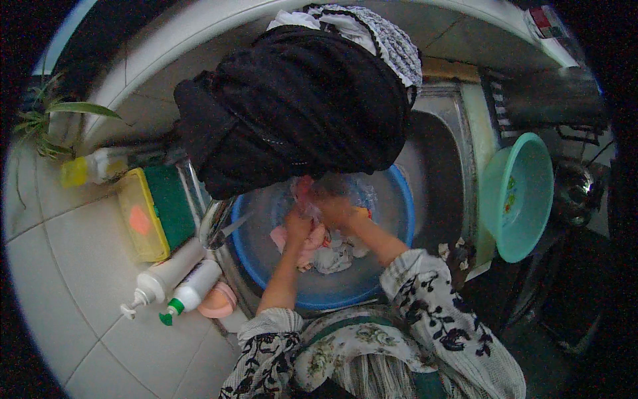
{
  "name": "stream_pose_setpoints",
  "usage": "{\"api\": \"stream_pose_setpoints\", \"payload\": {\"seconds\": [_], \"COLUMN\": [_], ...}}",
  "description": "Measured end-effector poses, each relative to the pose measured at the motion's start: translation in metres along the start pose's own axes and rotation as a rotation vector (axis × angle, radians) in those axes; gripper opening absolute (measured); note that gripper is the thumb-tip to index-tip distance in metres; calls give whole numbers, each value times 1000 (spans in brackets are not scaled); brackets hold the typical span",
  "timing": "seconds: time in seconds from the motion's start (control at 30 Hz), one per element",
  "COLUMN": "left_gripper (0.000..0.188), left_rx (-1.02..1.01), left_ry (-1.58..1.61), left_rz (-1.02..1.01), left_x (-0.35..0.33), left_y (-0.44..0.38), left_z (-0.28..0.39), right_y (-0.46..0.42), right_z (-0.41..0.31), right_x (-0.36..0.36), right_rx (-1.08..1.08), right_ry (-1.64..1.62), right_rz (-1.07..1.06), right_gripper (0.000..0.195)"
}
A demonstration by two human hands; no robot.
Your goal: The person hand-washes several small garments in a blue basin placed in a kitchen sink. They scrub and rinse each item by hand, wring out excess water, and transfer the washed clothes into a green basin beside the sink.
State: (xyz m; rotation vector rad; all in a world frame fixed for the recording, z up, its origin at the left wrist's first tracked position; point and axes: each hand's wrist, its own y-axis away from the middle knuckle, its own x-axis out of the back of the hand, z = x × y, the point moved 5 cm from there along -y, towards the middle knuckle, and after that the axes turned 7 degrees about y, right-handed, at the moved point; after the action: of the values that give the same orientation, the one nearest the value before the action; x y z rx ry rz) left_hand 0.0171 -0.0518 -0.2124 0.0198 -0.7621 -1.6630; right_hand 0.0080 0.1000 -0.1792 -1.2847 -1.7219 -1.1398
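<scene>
A blue-rimmed basin (410, 209) stands in front of me with several wet-looking cloths in it. Inside the basin my left hand (300, 223) is closed around a pink cloth (305, 192), part of which sticks up above the fingers. Beside it, my right hand (339, 209) is blurred, so its grip is unclear. A light pink cloth (281, 238) and a whitish cloth (333, 258) lie in a heap below the hands. Black fabric (309, 104) bulges over the basin's far side and hides that part of the rim.
A metal faucet (215, 227) reaches the basin's left edge. Left of it lie two white pump bottles (162, 277) (197, 282), a pink soap dish (219, 300) and a yellow-rimmed box (142, 217). Rightward stands a green plastic basin (518, 199). White patterned cloth (384, 37) lies behind the black fabric.
</scene>
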Motion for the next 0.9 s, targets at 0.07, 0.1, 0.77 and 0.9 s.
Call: {"api": "stream_pose_setpoints", "payload": {"seconds": [0.07,0.1,0.77,0.9], "left_gripper": [29,34,35,40], "left_rx": [211,385,477,158], "left_ry": [532,856,929,174], "left_rz": [2,-6,-216,132], "left_x": [14,14,15,27], "left_y": [-7,-9,-8,-40], "left_z": [-49,-63,106,-21], "right_y": [-12,-14,-41,-21], "right_z": [11,17,50,14], "right_x": [21,17,25,27], "right_rx": [-171,-237,-251,-269], "right_ry": [-182,-277,-220,96], "right_rz": [-241,-251,-204,149], "right_gripper": [44,45,38,38]}}
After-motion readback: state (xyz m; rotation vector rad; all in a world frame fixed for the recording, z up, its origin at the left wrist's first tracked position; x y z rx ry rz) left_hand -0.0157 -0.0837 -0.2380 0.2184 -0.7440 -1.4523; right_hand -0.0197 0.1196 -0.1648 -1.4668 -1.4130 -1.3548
